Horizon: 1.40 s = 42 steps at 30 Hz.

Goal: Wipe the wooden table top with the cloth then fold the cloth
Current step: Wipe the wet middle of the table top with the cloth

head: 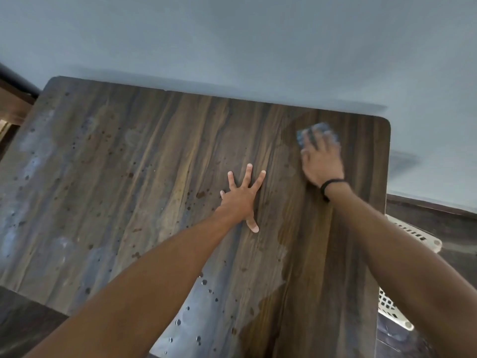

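A dark wooden table top (154, 177) fills the view, speckled with brown spots and water drops on its left and front parts. Its right strip looks darker and damp. A blue cloth (302, 136) lies near the far right corner, mostly covered by my right hand (322, 161), which presses down on it with fingers spread over it. A black band circles that wrist. My left hand (241, 198) rests flat on the middle of the table with fingers splayed, holding nothing.
A pale blue-grey wall (232, 47) runs right behind the table's far edge. A white plastic basket (402, 293) stands on the dark floor to the right of the table. Dark furniture (13, 99) sits at the far left.
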Each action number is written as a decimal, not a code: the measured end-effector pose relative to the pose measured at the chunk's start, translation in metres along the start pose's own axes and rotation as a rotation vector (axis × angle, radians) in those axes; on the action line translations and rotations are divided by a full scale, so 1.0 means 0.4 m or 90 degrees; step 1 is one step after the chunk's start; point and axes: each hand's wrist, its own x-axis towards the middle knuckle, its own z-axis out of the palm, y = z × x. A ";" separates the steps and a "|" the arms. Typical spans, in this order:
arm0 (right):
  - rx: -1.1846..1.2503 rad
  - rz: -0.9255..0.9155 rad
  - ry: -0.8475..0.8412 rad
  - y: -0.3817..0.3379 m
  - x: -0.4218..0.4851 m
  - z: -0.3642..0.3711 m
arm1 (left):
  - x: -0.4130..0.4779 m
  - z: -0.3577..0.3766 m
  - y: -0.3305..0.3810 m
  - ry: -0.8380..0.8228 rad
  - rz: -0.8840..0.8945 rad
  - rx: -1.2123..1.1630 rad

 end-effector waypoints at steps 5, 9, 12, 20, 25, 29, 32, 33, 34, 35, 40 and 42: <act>-0.047 -0.166 -0.028 0.038 -0.216 0.024 | 0.000 0.006 0.000 0.026 0.008 -0.013; 0.000 0.051 0.013 -0.020 -0.270 0.021 | -0.007 0.016 -0.007 0.044 0.013 -0.031; -0.073 -0.230 -0.062 -0.067 -0.422 0.068 | -0.022 0.043 -0.028 0.063 0.029 -0.071; -0.023 -0.006 0.021 -0.116 -0.467 0.071 | -0.103 0.166 -0.099 0.016 0.062 -0.022; -0.102 -0.280 -0.032 -0.054 -0.556 0.075 | -0.107 0.162 -0.100 0.044 0.060 -0.025; -0.008 0.095 0.047 -0.135 -0.584 0.083 | -0.110 0.170 -0.103 0.052 0.069 -0.023; -0.078 -0.230 -0.044 -0.168 -0.708 0.133 | -0.121 0.182 -0.111 0.023 0.087 0.012; -0.098 -0.334 -0.079 -0.140 -0.723 0.128 | -0.129 0.189 -0.118 0.008 0.086 0.024; -0.122 -0.390 -0.079 -0.110 -0.718 0.119 | -0.140 0.199 -0.126 -0.004 0.081 0.034; -0.140 -0.382 -0.061 -0.093 -0.703 0.114 | -0.151 0.210 -0.135 -0.012 0.073 0.041; 0.005 0.114 0.085 -0.207 -0.713 0.125 | -0.215 0.268 -0.165 -0.030 0.041 0.036; -0.040 -0.109 0.009 -0.237 -0.796 0.165 | -0.241 0.286 -0.165 -0.025 0.044 0.027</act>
